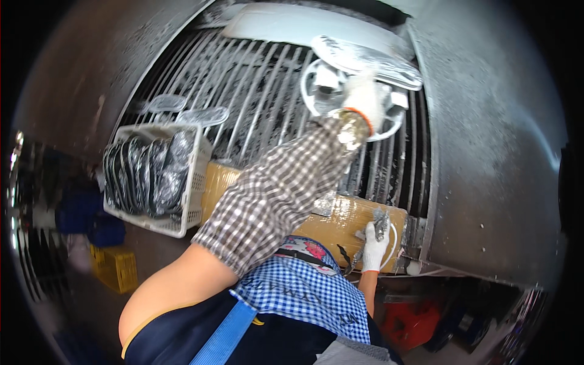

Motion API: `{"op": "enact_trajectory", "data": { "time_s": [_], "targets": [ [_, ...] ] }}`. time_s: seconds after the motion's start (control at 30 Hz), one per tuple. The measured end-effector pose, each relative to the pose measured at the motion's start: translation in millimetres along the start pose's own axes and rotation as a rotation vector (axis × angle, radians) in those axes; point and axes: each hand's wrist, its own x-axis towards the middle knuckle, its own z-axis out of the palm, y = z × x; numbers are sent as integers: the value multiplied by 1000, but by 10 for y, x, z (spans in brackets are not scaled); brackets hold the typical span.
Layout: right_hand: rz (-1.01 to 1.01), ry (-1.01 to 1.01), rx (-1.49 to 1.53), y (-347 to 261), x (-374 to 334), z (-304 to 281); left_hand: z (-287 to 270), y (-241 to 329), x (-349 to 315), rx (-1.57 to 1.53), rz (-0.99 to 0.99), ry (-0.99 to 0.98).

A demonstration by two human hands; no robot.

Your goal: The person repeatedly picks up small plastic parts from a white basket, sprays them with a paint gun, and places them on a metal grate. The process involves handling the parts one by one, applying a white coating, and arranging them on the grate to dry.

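Note:
My left hand [364, 96], in a white glove with an orange cuff, reaches far forward over a white ring-shaped stand [309, 91] with white blocks on it. Its fingers are smeared and partly hidden at the near edge of a pale, glossy shoe-sole-shaped piece [365, 59], so I cannot tell whether they grip it. Low on the right, my right hand [375, 248], also white-gloved, is closed around a silver, crusted spray gun [381, 224]. A white hose [395, 240] curves beside that hand. Flattened cardboard [340, 228] lies beneath the spray gun.
Metal bars [255, 91] coated in white residue form the work surface, with metal walls on both sides. A white basket [194, 182] holds several dark, plastic-looking soles [143, 173]. Two clear sole-shaped pieces [205, 115] lie just beyond it. A yellow crate [115, 267] stands lower left.

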Motion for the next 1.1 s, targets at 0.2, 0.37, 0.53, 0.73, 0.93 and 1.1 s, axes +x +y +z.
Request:
{"op": "enact_trajectory", "data": {
  "time_s": [0.2, 0.37, 0.53, 0.73, 0.93, 1.1],
  "targets": [
    [-93, 47, -168, 84, 5, -7, 12, 352, -110, -617, -289, 134],
    [-110, 90, -200, -85, -60, 34, -805, 774, -226, 682, 555, -81],
    [-143, 103, -169, -46, -41, -55, -1735, 1232, -90, 210, 360, -68],
    [-123, 38, -106, -223, -17, 56, -2496, 1279, -19, -348, 92, 433],
    [-103, -4, -150, -338, -15, 83, -3069, 262, -146, -524, -38, 522],
    [-123, -14, -232, -425, -48, 131, -3426, -730, -384, -510, -273, 705]
  ]
}}
